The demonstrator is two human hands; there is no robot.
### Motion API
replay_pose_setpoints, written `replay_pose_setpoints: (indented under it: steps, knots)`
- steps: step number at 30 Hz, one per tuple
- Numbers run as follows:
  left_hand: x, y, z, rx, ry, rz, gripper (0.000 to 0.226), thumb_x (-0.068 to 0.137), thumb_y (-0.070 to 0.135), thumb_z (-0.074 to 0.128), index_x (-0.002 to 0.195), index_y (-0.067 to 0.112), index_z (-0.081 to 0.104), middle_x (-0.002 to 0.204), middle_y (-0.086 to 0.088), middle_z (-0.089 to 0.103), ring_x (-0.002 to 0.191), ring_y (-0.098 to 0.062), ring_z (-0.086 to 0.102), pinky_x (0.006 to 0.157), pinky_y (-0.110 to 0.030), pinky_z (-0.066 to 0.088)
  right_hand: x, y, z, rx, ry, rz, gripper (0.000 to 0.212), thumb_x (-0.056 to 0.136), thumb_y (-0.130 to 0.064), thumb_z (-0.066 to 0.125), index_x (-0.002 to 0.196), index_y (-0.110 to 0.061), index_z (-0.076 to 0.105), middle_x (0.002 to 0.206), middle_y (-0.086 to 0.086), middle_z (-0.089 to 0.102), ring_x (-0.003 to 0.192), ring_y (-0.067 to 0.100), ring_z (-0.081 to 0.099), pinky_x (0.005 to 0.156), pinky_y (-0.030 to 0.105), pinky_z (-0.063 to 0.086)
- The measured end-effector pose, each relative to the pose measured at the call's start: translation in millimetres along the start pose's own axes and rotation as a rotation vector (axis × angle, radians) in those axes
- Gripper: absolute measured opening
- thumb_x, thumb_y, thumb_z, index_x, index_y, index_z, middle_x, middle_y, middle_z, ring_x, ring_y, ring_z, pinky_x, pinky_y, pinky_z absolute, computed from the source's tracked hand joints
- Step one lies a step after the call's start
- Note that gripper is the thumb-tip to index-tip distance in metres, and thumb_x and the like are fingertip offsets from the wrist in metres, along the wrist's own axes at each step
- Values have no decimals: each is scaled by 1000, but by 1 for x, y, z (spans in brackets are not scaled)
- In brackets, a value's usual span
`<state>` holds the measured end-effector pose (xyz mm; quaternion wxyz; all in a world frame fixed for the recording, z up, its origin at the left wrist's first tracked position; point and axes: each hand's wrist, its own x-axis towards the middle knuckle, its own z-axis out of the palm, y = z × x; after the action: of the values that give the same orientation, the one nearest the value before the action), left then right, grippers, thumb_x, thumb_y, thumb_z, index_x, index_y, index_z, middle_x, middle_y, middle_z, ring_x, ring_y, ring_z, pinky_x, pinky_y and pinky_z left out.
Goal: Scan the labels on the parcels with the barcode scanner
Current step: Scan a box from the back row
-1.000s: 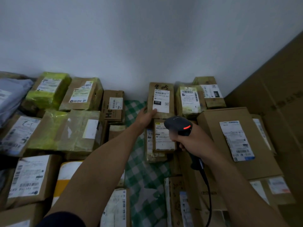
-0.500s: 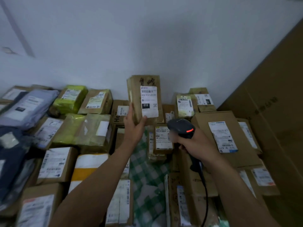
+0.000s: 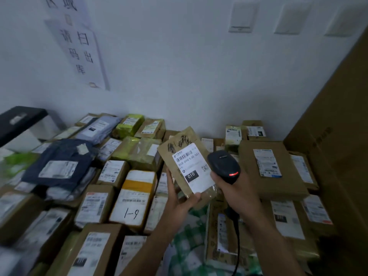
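above the middle of a crowded pile of parcels, the left hand holds up a flat brown parcel, with the thumb across its lower front edge and the fingers curled behind its left side. the parcel tilts to the right. its white label faces the camera and shows a barcode and "010". the right hand is wrapped tightly around the handle of a black barcode scanner. the scanner's head sits just beside the label's right edge, with a red light glowing on it. a black cable hangs from the handle. green checked cloth shows beneath the hands. a box marked "1-9" lies to their left.
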<state>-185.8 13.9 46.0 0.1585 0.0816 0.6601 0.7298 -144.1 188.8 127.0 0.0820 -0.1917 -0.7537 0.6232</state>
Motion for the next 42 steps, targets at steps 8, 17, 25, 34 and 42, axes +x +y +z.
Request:
replay_pose_setpoints:
  steps: [8, 17, 25, 34, 42]
  knots:
    - [-39, 23, 2, 30, 133, -36, 79, 92, 59, 62, 143, 79, 4, 137, 17, 62, 115, -3, 67, 99, -45, 58, -47, 13, -11, -103, -39, -70, 56, 80, -49, 85, 130, -50, 59, 118, -29, 69, 113, -1, 64, 102, 44, 53]
    - [-31, 33, -11, 155, 114, 111, 77, 106, 26, 54, 154, 55, 2, 132, 24, 54, 108, 13, 63, 81, -15, 56, -62, 3, -1, -116, -25, -46, 45, 83, -40, 85, 115, -57, 59, 117, -27, 70, 114, -4, 63, 99, 32, 51]
    - [-4, 27, -23, 410, 192, 111, 89, 91, 70, 56, 153, 65, -7, 163, -14, 29, 145, -30, 39, 116, -51, 39, -72, -18, 11, -170, -140, -89, 42, 92, -18, 79, 107, -51, 57, 103, -26, 69, 90, -21, 62, 69, 2, 46]
    - [-1, 17, -22, 469, 187, 93, 85, 98, 52, 54, 149, 64, -13, 168, -15, 14, 153, -30, 24, 111, -36, 30, -77, -24, 10, -145, -163, -46, 21, 95, -18, 75, 103, -35, 67, 69, -5, 71, 59, 0, 64, 57, 15, 49]
    - [-1, 9, -23, 466, 173, 55, 86, 102, 43, 56, 161, 43, -8, 167, -15, 11, 150, -28, 28, 105, -30, 27, -80, -26, 9, -142, -176, -18, 27, 95, -25, 75, 108, -45, 63, 82, -3, 77, 68, -1, 68, 62, 13, 50]
